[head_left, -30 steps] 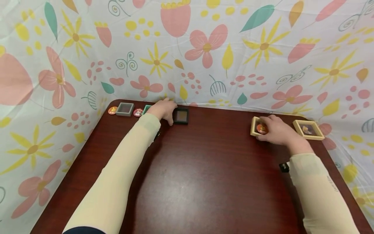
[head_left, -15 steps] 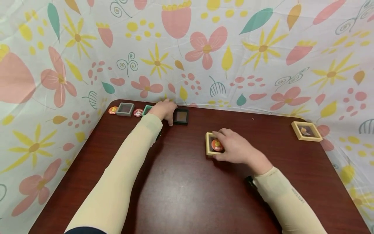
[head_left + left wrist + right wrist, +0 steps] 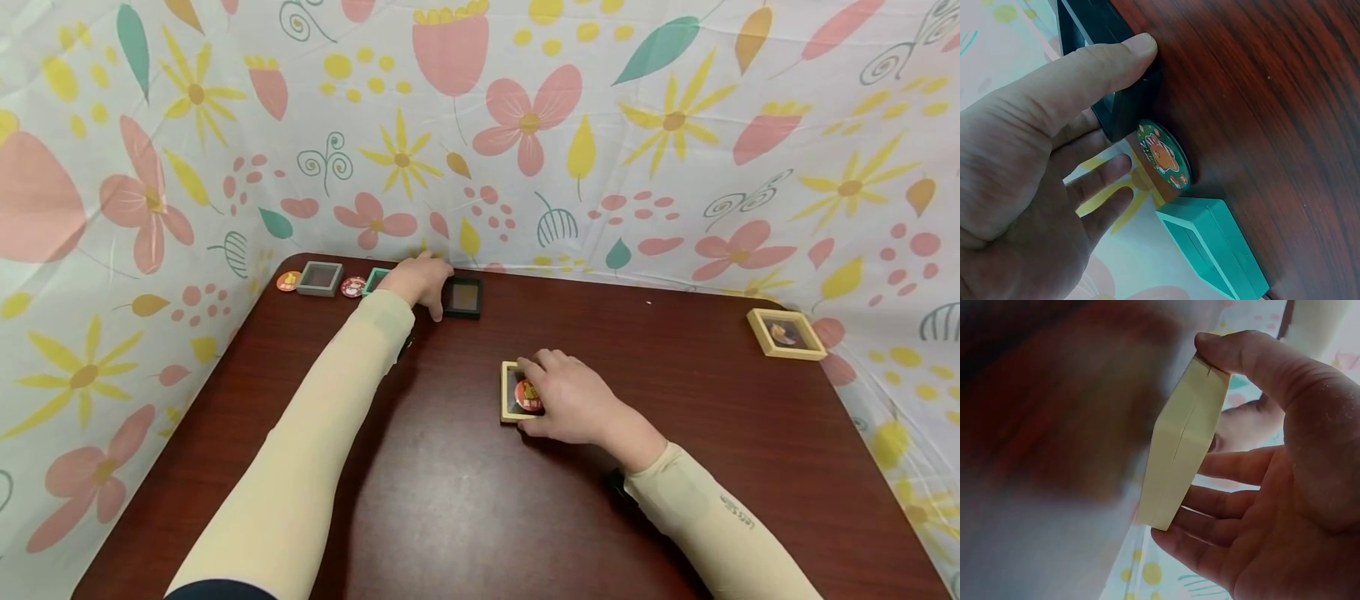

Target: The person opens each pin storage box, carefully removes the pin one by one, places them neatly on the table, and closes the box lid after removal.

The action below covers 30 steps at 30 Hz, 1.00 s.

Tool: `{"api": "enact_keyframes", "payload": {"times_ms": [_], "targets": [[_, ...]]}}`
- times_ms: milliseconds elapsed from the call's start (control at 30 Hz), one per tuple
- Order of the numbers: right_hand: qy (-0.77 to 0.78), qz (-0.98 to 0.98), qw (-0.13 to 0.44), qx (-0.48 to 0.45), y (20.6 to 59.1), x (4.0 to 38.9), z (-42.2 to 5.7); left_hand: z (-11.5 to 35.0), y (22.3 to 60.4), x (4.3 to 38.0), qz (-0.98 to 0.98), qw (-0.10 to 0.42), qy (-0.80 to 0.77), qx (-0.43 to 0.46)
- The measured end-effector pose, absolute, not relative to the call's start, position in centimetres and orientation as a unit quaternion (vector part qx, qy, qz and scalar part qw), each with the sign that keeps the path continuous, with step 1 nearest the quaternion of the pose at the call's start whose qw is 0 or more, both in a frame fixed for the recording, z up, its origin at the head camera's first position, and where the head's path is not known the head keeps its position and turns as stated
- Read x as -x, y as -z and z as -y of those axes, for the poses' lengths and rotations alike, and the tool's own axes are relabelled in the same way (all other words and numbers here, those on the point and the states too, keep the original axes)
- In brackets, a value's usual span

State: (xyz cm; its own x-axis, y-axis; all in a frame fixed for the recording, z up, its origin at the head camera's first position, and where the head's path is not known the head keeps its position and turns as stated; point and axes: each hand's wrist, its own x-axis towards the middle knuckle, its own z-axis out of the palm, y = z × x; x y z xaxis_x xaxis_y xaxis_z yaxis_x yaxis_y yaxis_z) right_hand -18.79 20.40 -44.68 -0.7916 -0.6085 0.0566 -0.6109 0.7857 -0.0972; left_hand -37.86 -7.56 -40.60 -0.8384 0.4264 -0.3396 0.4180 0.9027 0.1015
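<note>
My right hand (image 3: 576, 402) grips a square cream-yellow display frame (image 3: 507, 393) by its edges over the middle of the table. Inside it shows a round orange badge (image 3: 529, 395). The right wrist view catches the frame (image 3: 1185, 437) edge-on, thumb at one side and fingertips at the other. At the back, my left hand (image 3: 422, 282) holds the end of a black frame (image 3: 462, 298), thumb in front and a finger behind. Beside that hand, the left wrist view has a round green badge (image 3: 1160, 153) and a teal frame (image 3: 1216, 244).
A grey frame (image 3: 320, 278), a red-and-white badge (image 3: 353, 287) and an orange badge (image 3: 288, 282) lie at the back left of the brown table (image 3: 442, 500). Another yellow frame (image 3: 787, 334) sits at the back right. Flowered cloth (image 3: 517, 217) hangs behind.
My right hand has carried the yellow frame with its orange badge from the right side leftward and nearer to the middle. My left hand stays at the black frame.
</note>
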Motion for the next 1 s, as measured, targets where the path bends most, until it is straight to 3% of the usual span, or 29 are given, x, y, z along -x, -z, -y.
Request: {"api": "enact_keyframes", "payload": {"times_ms": [1000], "targets": [[-0.051, 0.939, 0.005, -0.341, 45.1, 17.3, -19.7, 8.0, 40.9, 37.6, -0.952, 0.182, -0.057, -0.239]]}}
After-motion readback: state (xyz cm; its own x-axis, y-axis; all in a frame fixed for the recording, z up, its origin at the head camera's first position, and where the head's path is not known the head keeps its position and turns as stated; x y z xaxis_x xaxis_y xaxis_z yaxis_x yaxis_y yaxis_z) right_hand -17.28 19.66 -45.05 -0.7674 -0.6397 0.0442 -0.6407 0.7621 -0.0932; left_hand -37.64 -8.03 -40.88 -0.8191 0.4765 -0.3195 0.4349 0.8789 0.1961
